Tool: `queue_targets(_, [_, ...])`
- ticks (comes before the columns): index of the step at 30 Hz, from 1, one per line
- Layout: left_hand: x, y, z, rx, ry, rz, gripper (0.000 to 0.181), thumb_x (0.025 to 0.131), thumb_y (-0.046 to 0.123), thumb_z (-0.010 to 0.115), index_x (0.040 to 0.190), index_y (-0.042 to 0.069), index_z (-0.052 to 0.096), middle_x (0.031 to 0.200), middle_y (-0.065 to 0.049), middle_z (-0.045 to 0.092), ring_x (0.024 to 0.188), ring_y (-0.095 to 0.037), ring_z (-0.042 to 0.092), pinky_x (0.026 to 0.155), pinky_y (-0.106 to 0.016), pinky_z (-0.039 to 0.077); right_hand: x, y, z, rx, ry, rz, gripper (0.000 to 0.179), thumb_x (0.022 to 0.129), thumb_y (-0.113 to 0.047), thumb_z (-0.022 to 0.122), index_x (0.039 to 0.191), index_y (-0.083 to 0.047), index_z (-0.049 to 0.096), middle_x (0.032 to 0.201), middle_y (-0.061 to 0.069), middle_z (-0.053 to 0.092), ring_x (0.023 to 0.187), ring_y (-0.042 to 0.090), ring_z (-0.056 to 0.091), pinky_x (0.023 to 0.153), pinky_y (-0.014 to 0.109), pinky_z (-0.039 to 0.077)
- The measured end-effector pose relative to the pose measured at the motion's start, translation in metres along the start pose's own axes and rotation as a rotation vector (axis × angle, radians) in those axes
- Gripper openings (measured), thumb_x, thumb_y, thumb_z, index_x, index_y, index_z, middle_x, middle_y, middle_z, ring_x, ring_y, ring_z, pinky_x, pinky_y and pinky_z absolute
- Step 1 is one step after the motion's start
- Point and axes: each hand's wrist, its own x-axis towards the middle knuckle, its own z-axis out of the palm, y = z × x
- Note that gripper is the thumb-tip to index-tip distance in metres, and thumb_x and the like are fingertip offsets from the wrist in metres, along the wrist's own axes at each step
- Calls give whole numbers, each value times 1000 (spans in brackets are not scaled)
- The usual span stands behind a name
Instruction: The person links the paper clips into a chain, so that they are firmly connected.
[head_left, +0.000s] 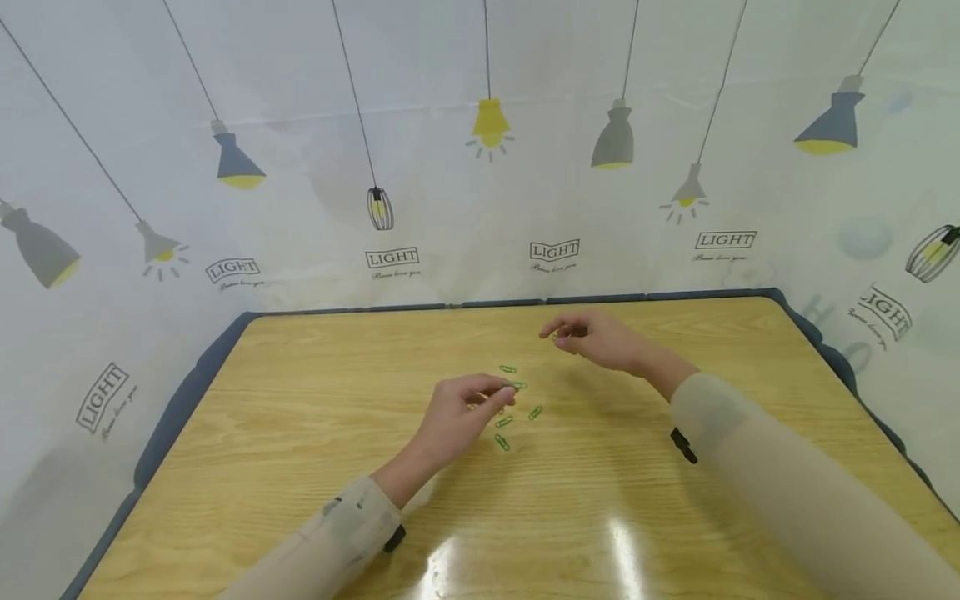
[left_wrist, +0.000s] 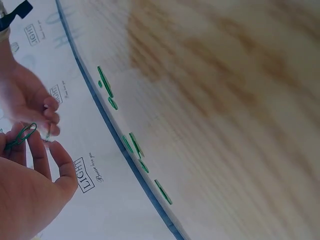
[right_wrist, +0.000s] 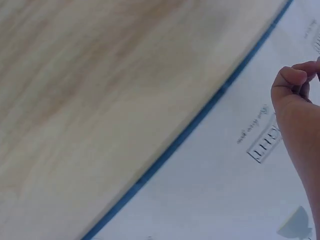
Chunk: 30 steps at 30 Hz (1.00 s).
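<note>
Between thumb and fingertips, my left hand (head_left: 461,412) pinches a green wire paper clip (left_wrist: 21,137), its loop sticking out past the fingers in the left wrist view. Several more green paper clips (head_left: 535,412) lie scattered on the wooden table around and beyond that hand. Farther back and to the right, my right hand (head_left: 600,339) is held above the table with thumb and index finger brought close. A thin green bit of a paper clip (left_wrist: 48,134) shows at its fingertips in the left wrist view, mostly hidden. In the right wrist view, the right hand (right_wrist: 295,90) appears at the right edge.
The wood-grain table (head_left: 300,383) has a dark blue edge (head_left: 502,303) along its back and sides. Behind it hangs a pale cloth (head_left: 315,275) printed with lamps and the word LIGHT. Black devices (head_left: 683,446) sit at the sleeve cuffs.
</note>
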Motion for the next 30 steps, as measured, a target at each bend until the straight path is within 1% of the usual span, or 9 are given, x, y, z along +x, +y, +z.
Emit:
queue_targets(2, [0,0,0,3,0,-3,21,98,38,58,107,26,74,97,8,75,91,-3,68,86,-32,56,-1,-10,-3,8,20,-8,23,101,-21,56,122,-23,65,115,6,64,96,26,59,80,36,52])
queue_targets(5, [0,0,0,15,10,10,21,98,37,58,107,25,74,96,10,75,90,-4,68,84,-29,56,-4,-26,-4,30,44,-24,21,98,-24,62,118,-21,67,108,5,70,86,25,62,73,33,54])
queue_targets(9, [2,2,-1,32,31,33,21,98,34,59,106,21,74,96,3,76,87,-7,69,81,-28,57,-11,-47,3,80,61,-44,17,96,-24,65,110,-18,68,99,4,71,78,24,65,67,34,56])
queue_targets(12, [2,2,-3,43,41,37,22,99,32,60,106,18,75,97,-1,76,86,-7,70,79,-29,57,-17,-57,11,112,69,-67,15,95,-25,66,106,-15,69,95,5,71,77,23,66,67,35,57])
queue_targets(16, [1,4,-5,63,53,38,23,99,31,60,107,15,75,98,-4,76,87,-8,70,78,-30,58,-22,-65,21,174,91,-94,18,94,-25,67,106,-12,71,94,5,69,77,23,65,69,36,57])
queue_targets(20, [0,5,-7,82,66,37,21,98,29,60,106,17,75,97,-2,76,87,-8,70,78,-32,58,-26,-70,29,255,106,-107,16,94,-24,67,105,-12,71,92,9,69,77,25,64,72,37,58])
queue_targets(23, [-1,4,-9,88,77,45,19,98,28,61,105,18,76,97,0,76,86,-7,70,77,-34,58,-31,-73,34,310,106,-80,18,93,-24,69,105,-11,72,88,15,69,76,26,65,73,38,59])
queue_targets(27, [-1,4,-9,97,91,63,20,97,27,62,105,15,76,96,3,76,86,-7,70,77,-35,59,-35,-76,42,398,105,-27,25,92,-24,70,107,-5,70,85,14,70,75,27,66,73,38,60])
queue_targets(30, [-1,3,-10,97,99,74,19,97,25,63,104,13,76,96,3,76,86,-8,71,76,-35,59,-36,-76,47,458,110,-4,24,91,-22,71,105,-4,68,84,13,69,75,28,67,73,40,60])
